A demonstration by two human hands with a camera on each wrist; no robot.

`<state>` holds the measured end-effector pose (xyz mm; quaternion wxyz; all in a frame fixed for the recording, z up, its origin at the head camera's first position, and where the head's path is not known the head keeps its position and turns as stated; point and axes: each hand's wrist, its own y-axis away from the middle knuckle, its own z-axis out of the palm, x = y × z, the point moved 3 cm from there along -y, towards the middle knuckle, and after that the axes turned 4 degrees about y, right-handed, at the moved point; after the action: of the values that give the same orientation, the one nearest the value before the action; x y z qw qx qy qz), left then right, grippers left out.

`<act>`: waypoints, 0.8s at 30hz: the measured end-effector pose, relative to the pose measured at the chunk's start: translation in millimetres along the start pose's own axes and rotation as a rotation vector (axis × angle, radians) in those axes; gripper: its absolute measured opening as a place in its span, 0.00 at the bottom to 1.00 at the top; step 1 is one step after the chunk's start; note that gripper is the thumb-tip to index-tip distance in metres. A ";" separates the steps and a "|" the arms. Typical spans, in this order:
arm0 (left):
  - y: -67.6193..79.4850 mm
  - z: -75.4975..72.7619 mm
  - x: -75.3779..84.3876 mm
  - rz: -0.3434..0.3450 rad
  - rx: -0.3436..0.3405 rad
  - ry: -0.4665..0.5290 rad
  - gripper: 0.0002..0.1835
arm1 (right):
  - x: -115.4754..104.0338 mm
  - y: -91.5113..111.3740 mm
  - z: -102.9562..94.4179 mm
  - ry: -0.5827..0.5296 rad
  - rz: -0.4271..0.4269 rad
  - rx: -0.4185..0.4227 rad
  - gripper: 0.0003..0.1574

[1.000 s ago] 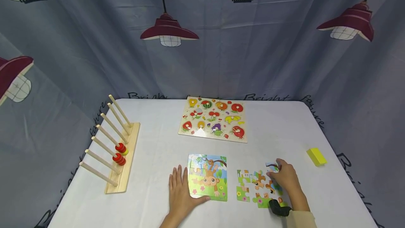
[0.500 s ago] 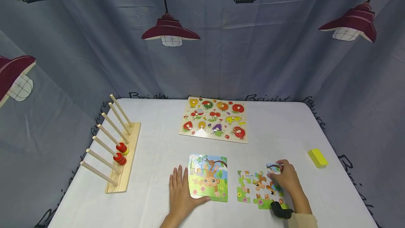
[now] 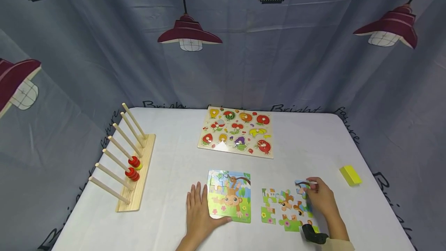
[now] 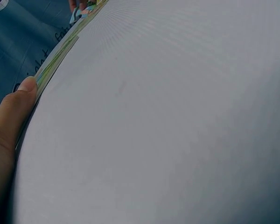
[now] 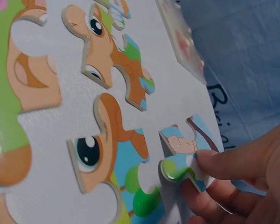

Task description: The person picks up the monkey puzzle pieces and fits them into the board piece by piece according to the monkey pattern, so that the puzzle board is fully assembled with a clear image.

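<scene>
Head view, lower right: right hand (image 3: pixel 322 198), grip clamped on a puzzle piece (image 5: pixel 183 148) with a brown branch and blue sky; right wrist view has the piece right of centre, tilted, thumb on its printed face. Other loose pieces (image 3: pixel 285 203) lie just left of this hand. Lower centre: left hand (image 3: pixel 200 214), fingers straight, thumb spread away from them and touching the lower edge of the monkey puzzle (image 3: pixel 230 193). Fruit board (image 3: pixel 228 123) upper middle of tabletop (image 3: pixel 177 146), peg rack (image 3: pixel 148 154) left, yellow block (image 3: pixel 350 175) far right.
</scene>
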<state>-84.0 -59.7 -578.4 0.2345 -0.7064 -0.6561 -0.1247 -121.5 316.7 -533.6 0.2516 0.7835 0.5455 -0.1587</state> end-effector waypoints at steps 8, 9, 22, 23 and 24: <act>-0.2 -0.3 0.5 0.004 0.004 -0.010 0.71 | 3.5 1.1 -6.0 -0.032 0.030 0.017 0.22; -0.2 -0.3 0.5 0.004 0.003 -0.011 0.71 | 4.0 1.1 -5.9 -0.035 0.033 0.019 0.22; 0.3 0.1 0.1 0.004 0.002 -0.015 0.71 | -2.6 1.1 0.7 -0.133 0.023 0.024 0.21; 0.2 0.0 0.2 0.003 0.003 -0.013 0.71 | -4.7 0.5 1.8 -0.146 0.017 0.024 0.22; 0.2 0.0 0.3 0.001 0.002 -0.011 0.71 | -6.9 -0.1 3.1 -0.158 0.011 0.020 0.22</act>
<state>-83.7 -59.5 -578.4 0.2316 -0.7073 -0.6570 -0.1198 -124.0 309.6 -532.6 0.2871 0.7740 0.5180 -0.2241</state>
